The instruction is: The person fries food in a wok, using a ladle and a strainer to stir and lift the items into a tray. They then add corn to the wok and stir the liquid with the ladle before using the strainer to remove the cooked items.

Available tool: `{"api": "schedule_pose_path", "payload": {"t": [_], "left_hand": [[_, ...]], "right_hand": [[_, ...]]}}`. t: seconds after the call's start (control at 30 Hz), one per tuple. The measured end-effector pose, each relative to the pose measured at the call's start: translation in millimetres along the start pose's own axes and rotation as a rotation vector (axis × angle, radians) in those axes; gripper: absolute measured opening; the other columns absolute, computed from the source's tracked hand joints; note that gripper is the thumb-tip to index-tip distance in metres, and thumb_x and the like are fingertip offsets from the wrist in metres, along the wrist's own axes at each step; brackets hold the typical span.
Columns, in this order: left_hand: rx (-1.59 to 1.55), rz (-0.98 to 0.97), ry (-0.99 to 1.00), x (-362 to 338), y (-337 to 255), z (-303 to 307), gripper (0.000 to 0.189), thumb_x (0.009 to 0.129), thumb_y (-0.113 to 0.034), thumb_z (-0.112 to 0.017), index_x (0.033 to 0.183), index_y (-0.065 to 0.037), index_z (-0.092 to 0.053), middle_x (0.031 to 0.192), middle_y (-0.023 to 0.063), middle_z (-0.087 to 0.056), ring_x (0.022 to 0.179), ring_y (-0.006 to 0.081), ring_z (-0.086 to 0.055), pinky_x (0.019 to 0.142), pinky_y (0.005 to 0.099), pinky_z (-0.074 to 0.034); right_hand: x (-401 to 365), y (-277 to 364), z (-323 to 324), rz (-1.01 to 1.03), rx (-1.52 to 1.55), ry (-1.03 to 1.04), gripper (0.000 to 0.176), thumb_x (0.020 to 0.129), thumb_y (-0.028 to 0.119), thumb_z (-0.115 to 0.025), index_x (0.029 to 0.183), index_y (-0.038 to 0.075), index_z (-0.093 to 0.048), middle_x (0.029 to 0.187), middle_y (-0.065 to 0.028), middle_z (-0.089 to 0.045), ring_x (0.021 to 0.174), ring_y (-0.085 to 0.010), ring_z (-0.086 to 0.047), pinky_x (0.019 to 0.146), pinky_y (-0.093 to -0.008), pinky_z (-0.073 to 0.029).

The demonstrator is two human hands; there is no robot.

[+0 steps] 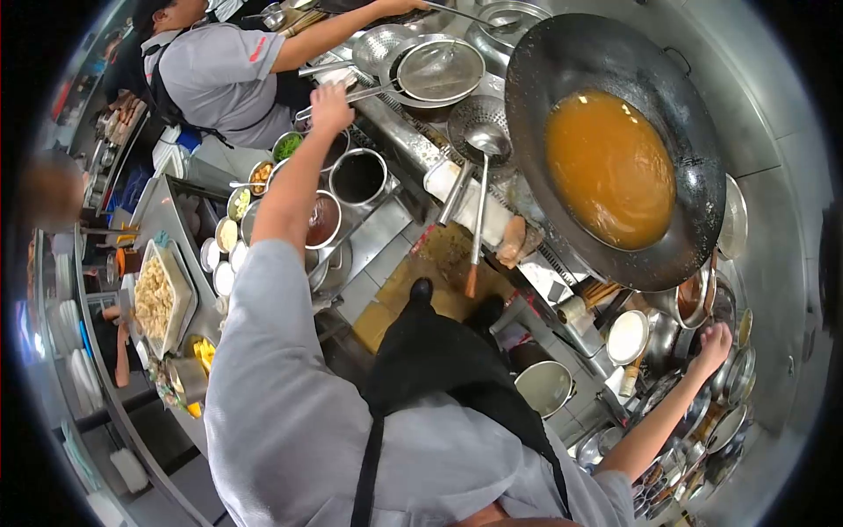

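Note:
My left hand (332, 109) is closed around the long handle of a round mesh strainer (442, 70), which rests over a pot at the back of the stove. Over on the right, my right hand (713, 350) is raised beside several bowls and pots, its fingers slightly apart and nothing visible in them. Brown liquid (610, 167) fills the bottom of a large black wok (536, 97) in front of me. Between my hands, a ladle (486, 145) lies with its bowl on a perforated skimmer (465, 123) and its wooden-ended handle pointing toward me.
A co-worker (219, 83) stands at the far left with an arm stretched over the stove. Sauce pots (358, 178) and small ingredient containers (239, 204) line the left counter, near a tray of pale pieces (180, 285). A white-filled bowl (628, 337) stands at right; a bucket (544, 389) is below.

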State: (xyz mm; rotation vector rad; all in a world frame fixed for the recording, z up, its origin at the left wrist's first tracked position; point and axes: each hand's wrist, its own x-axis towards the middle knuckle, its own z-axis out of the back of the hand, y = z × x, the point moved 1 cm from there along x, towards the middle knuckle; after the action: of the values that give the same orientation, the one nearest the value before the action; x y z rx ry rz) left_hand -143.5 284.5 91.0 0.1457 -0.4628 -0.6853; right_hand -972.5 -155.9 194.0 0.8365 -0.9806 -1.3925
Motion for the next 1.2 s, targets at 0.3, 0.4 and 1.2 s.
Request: {"api": "schedule_pose_path", "payload": {"t": [0.3,0.4,1.2], "left_hand": [[-0.686,-0.038,0.526,-4.2,43.4,2.6,0.029,0.071,-0.029,-0.066,0.080,-0.002,-0.067,0.079,0.0200,-0.067,0.079,0.0344,-0.065,0.075,0.0428,-0.050],[-0.931,0.045,0.559,-15.7,23.6,31.9,0.029,0.077,-0.028,-0.068,0.071,0.000,-0.062,0.063,0.0099,-0.060,0.061,0.0179,-0.056,0.061,0.0358,-0.045],[-2.231,-0.167,0.703,-152.1,-298.2,338.9,0.040,0.093,-0.022,-0.057,0.126,-0.003,-0.045,0.112,0.0122,-0.058,0.104,0.0222,-0.057,0.093,0.0351,-0.041]], "right_hand": [[-258.8,53.9,-157.7,-0.116,0.065,0.628,0.014,0.091,0.014,-0.058,0.100,0.004,-0.061,0.084,-0.0018,-0.062,0.070,-0.0084,-0.058,0.058,-0.0218,-0.047],[-308.3,80.0,-226.7,-0.156,0.080,0.797,0.010,0.088,0.010,-0.061,0.095,0.002,-0.060,0.077,-0.0037,-0.061,0.062,-0.0094,-0.057,0.054,-0.0227,-0.047],[48.7,119.3,-119.6,-0.451,0.746,0.389,0.015,0.096,0.006,-0.041,0.097,0.003,-0.056,0.076,0.0003,-0.057,0.055,-0.0084,-0.048,0.045,-0.0194,-0.041]]}}
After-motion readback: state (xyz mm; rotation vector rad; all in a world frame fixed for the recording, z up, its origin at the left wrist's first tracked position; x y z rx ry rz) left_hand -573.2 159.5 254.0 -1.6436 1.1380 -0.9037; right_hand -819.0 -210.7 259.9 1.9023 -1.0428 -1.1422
